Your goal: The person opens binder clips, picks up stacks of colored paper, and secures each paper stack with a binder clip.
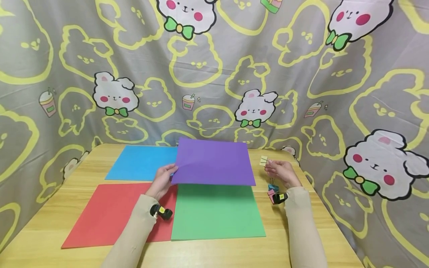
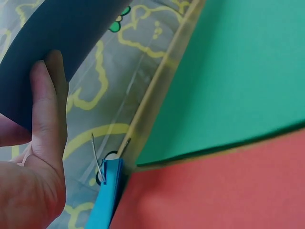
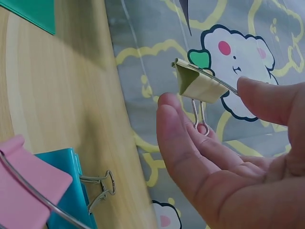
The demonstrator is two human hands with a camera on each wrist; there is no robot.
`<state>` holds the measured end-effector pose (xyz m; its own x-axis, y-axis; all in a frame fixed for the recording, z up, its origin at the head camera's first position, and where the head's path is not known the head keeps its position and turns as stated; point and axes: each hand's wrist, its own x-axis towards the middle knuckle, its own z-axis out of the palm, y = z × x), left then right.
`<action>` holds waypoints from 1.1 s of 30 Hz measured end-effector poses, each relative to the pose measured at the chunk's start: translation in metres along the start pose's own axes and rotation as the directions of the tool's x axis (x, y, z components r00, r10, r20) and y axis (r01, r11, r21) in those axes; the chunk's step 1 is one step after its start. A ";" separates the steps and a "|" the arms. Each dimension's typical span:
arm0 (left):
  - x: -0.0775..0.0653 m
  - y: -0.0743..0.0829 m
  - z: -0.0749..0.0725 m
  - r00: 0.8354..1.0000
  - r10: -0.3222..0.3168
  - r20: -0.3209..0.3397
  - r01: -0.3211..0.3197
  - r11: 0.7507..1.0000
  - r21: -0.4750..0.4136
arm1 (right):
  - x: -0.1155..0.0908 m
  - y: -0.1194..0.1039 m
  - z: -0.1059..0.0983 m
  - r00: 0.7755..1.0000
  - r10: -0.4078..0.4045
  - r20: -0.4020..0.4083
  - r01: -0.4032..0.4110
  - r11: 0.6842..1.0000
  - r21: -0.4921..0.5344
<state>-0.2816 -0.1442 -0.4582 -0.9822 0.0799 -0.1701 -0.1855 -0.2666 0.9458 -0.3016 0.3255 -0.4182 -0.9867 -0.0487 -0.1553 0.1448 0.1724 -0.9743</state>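
Note:
My left hand (image 1: pixel 163 180) grips the left edge of a purple sheet (image 1: pixel 214 162), raised and tilted above the table. In the left wrist view the sheet (image 2: pixel 71 38) looks dark blue and bends over the fingers. My right hand (image 1: pixel 284 173) pinches a pale yellow binder clip (image 1: pixel 263 160) by its wire handles, right of the sheet and apart from it. Close up, the thumb is on one handle and fingertips on the other of the yellow clip (image 3: pixel 202 86). Below the purple sheet lies a green sheet (image 1: pixel 218 214).
A red sheet (image 1: pixel 110 212) and a blue sheet (image 1: pixel 142 162) lie on the left of the wooden table (image 1: pixel 234 255). Teal (image 3: pixel 71 181) and pink (image 3: pixel 31 179) binder clips rest below my right hand. Wire handles (image 2: pixel 102 164) rise beside the red sheet. A patterned curtain (image 1: pixel 207 74) hangs behind.

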 end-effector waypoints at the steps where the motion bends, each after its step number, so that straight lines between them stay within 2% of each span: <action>1: -0.001 -0.001 -0.001 1.000 0.002 -0.002 -0.002 1.000 0.001 | 0.000 0.000 0.000 1.000 0.000 0.002 0.000 1.000 0.012; 5: -0.002 -0.002 -0.004 1.000 0.017 0.002 -0.017 1.000 -0.002 | 0.000 0.000 0.000 1.000 0.002 0.016 -0.003 0.999 0.050; 14: -0.002 0.000 -0.007 1.000 0.015 0.004 -0.015 1.000 -0.001 | 0.001 -0.002 0.001 0.998 -0.003 0.063 0.001 1.000 0.021; 18: -0.003 0.002 -0.008 1.000 0.026 0.013 -0.026 1.000 0.002 | 0.002 -0.004 0.002 0.999 -0.014 0.053 0.008 0.995 0.103; 22: -0.003 0.002 -0.008 0.999 0.031 0.016 -0.031 0.999 -0.005 | 0.000 -0.004 0.002 0.999 -0.018 0.032 0.011 0.977 0.214; 33: -0.003 0.002 -0.005 0.999 0.034 0.020 -0.034 0.999 -0.030 | -0.001 -0.002 0.003 1.000 -0.005 0.001 0.004 0.945 0.328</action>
<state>-0.2788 -0.1501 -0.4570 -0.9872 0.0901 -0.1319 -0.1531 -0.2983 0.9421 -0.3009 0.3221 -0.4165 -0.9873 -0.0502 -0.1509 0.1571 -0.1598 -0.9746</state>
